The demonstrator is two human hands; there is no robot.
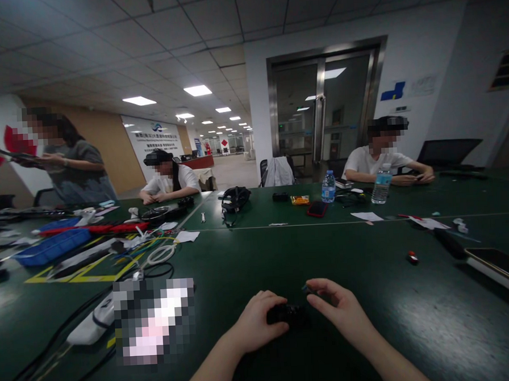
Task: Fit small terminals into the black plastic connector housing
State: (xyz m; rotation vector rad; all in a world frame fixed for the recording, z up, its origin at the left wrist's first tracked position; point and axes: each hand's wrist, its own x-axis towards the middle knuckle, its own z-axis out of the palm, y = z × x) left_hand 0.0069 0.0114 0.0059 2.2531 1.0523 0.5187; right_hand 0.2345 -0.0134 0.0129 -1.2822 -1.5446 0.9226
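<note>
Low in the middle of the head view, my left hand [261, 321] is closed round the left end of a small black object [291, 310] on the dark green table [249, 259]. To its right, my right hand [335, 304] pinches a tiny dark piece [306, 288] between thumb and fingertips, just above and right of the black object. The tiny piece and the black object are too dark to name, and a narrow gap shows between my two hands.
Left of my hands lie a white power strip [91, 324], cables and a blue tray [55, 246]. Water bottles [328, 188], a black bag [235, 198] and a red-edged phone [317, 209] stand farther back. A large device [501, 263] lies right. Several people are beyond.
</note>
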